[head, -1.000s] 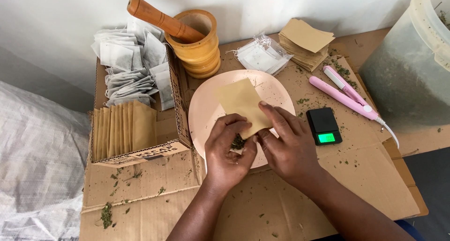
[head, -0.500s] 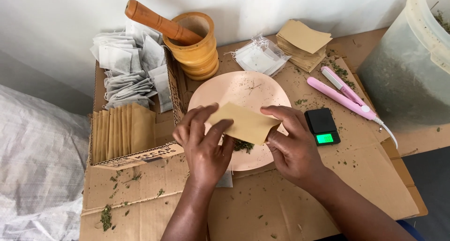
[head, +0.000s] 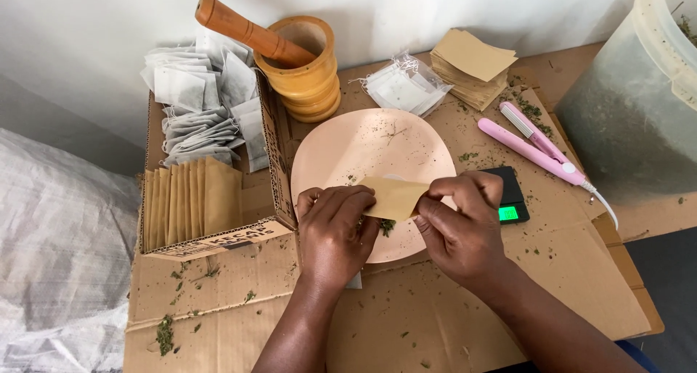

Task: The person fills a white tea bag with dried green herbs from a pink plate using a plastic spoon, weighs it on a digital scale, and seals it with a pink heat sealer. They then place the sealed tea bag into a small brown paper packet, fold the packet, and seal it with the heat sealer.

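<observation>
A wooden mortar [head: 305,72] with its pestle [head: 247,32] stands behind a cardboard box [head: 272,155] of filled white sachets [head: 203,112] and tan envelopes [head: 192,202], while a stack of tan squares [head: 472,64], a pink sealer [head: 534,144], a small black scale [head: 508,195] and a large translucent tub [head: 639,104] sit to the right.

A small home workshop for packing herbal tea, judging by what surrounds the pink plate [head: 363,144]: behind it a wooden mortar [head: 305,68], left a box [head: 210,191] of sachets, right a pocket scale [head: 508,195] and sealer [head: 541,144], far right a herb tub [head: 632,104].
</observation>
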